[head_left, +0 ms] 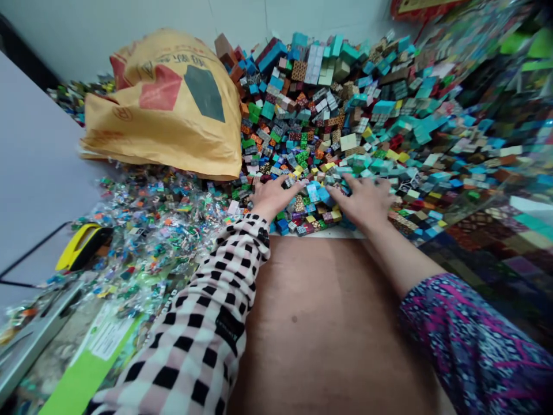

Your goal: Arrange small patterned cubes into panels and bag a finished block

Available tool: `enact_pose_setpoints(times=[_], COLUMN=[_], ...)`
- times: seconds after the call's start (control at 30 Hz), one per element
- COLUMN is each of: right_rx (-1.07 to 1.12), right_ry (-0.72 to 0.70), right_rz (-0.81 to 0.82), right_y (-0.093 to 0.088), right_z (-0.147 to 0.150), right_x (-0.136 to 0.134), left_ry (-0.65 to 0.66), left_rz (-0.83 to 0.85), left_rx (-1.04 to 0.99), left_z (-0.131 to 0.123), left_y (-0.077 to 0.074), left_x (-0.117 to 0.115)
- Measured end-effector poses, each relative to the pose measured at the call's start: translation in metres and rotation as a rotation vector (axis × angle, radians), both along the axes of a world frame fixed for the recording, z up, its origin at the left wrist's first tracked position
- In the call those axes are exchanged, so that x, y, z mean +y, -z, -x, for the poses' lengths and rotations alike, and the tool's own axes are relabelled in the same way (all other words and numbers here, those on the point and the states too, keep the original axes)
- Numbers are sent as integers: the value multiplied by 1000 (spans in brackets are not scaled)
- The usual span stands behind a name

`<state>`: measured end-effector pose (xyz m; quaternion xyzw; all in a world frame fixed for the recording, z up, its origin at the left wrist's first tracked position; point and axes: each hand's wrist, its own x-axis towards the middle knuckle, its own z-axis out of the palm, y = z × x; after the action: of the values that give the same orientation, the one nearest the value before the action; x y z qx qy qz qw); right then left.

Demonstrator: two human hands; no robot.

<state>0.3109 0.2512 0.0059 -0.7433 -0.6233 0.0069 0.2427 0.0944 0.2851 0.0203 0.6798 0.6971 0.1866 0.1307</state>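
Observation:
A large heap of small printed cube and bar blocks (341, 124) in many colours lies against the wall. At its front edge my left hand (274, 196) rests on the blocks, thumb pointing right and fingers apart. My right hand (367, 202) reaches into the same edge from the other side, its fingers spread over the pieces; some fingertips are partly lost among them. Several light blue blocks (314, 193) sit between the two thumbs. Neither hand visibly grips a block. Below them a bare brown board (319, 305) runs toward me.
A big yellow paper bag (168, 132) stands at the back left, touching the heap. Small clear packets (173, 219) cover the left side. A yellow-and-black tool (82, 246), a grey metal bar (34, 340) and a bright green packet (86, 369) lie nearer. Clear plastic blurs the right.

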Motion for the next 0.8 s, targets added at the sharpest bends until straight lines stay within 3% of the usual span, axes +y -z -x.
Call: enact_pose_setpoints(times=[0.13,0.27,0.47,0.6,0.8], right_rx=[72,124,159,30,-56], right_ry=[-126,-279,-427,-540,-658], right_rz=[25,46,4,-30,66], right_y=[3,7,16,25,22], right_z=[21,29,25,23,22], right_x=[-4,-23,-68,-106,-146], left_ry=[60,150,269,375,491], left_rz=[-13,-35,-119,-165,-73], left_rx=[-29,-31,59,117,116], left_z=[-6,-4,1,10,25], left_y=[1,-1,4,9,5], left_x=[-2,-24,-77,-115,-167])
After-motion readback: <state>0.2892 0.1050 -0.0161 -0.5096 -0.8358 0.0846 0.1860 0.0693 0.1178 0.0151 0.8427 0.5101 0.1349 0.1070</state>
